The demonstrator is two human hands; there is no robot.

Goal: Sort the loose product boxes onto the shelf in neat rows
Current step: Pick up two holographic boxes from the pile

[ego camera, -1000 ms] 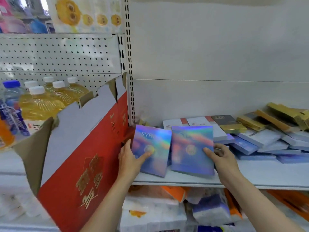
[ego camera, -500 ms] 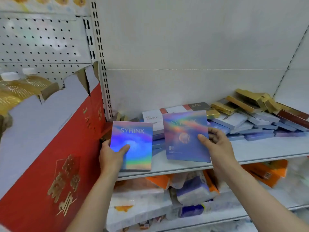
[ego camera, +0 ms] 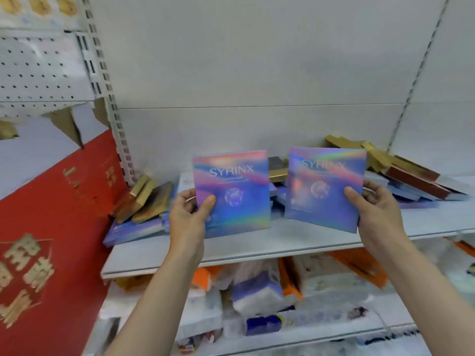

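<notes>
The left hand (ego camera: 189, 218) pinches one holographic box (ego camera: 232, 194) by its left edge and the right hand (ego camera: 376, 210) pinches a second box (ego camera: 325, 188) by its right edge, both held upright above the shelf (ego camera: 231, 253) front, apart from each other. Thin one-edge grips could let either box twist or drop off the lip at 6 o'clock, or knock the gold pile (ego camera: 144, 199) at 9 and the loose heap (ego camera: 411, 176) at 2 to 3. Bare shelf lies under and before the boxes; the red carton (ego camera: 51, 214) crowds 8 to 9.
</notes>
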